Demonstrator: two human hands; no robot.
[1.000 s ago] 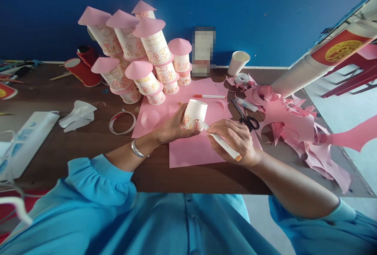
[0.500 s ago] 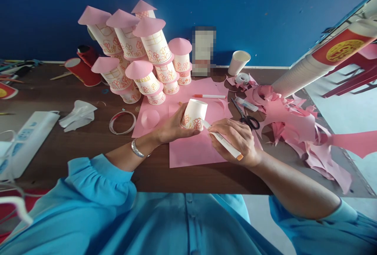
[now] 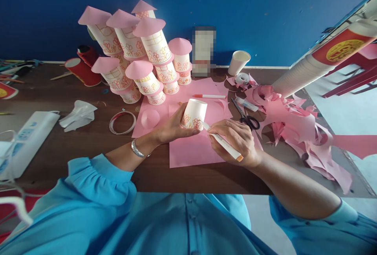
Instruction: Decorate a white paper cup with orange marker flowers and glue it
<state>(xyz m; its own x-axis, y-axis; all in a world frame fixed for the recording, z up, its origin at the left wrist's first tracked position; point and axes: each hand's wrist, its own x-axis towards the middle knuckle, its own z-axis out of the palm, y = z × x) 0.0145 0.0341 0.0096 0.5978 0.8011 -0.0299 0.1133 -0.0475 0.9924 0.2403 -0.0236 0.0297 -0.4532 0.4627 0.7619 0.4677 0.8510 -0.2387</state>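
Note:
My left hand [image 3: 173, 126] is closed around a white paper cup [image 3: 195, 109], tilted slightly, with red and orange flowers drawn along its lower part. In my right hand [image 3: 235, 139] is a white marker [image 3: 226, 146] with an orange end, its tip at the right side of the cup near the drawn flowers. Pink paper sheets [image 3: 191, 153] lie beneath both hands. Behind them rests another marker with a red cap [image 3: 209, 96]. To the left, a small pink paper cone [image 3: 150, 119] sits on the paper.
Stacked decorated cups with pink cone roofs [image 3: 149, 27] stand at the back left. Scissors [image 3: 249, 119], a glue tube [image 3: 246, 104] and pink scraps [image 3: 290, 117] lie rightward. A tape roll [image 3: 122, 122] and a power strip [image 3: 29, 145] are left. A long cup stack [image 3: 306, 70] leans right.
My hands, the cup and the marker stay almost in place; only a very slight shift of the marker at the cup's side shows.

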